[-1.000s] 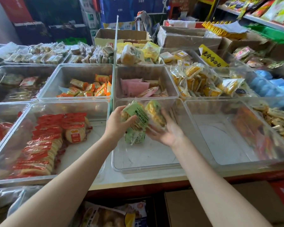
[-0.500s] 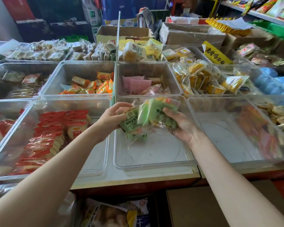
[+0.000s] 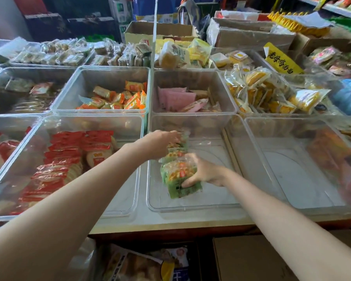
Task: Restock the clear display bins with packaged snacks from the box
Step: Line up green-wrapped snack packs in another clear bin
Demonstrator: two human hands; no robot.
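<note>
Head view, the only one I've got: both hands are down inside the clear plastic front-centre bin [image 3: 193,205], so I read this as the placing step, packets going onto the bin floor. My right hand [image 3: 204,172] has its fingers curled round the near end of a bunch of green-and-yellow wrapped snack packets [image 3: 179,173], thumb tucked under the lowest green one. My left hand [image 3: 160,142] sits at the far end of the same row, fingers on the packets at the back; motion blur there is heavy, so I can't say whether it pinches them or just steadies them.

The packets lie in a short line running away from me, left of the bin's middle, between the two hands, with the lowest one apparently touching the floor.

Next move, as I judge it: let go with both hands and leave the row standing tidy, then go back down for more. A brown cardboard box [image 3: 251,258] shows below the counter edge, near my right forearm. The neighbouring bin of red-wrapped round crackers [image 3: 69,159] sits just left.
</note>
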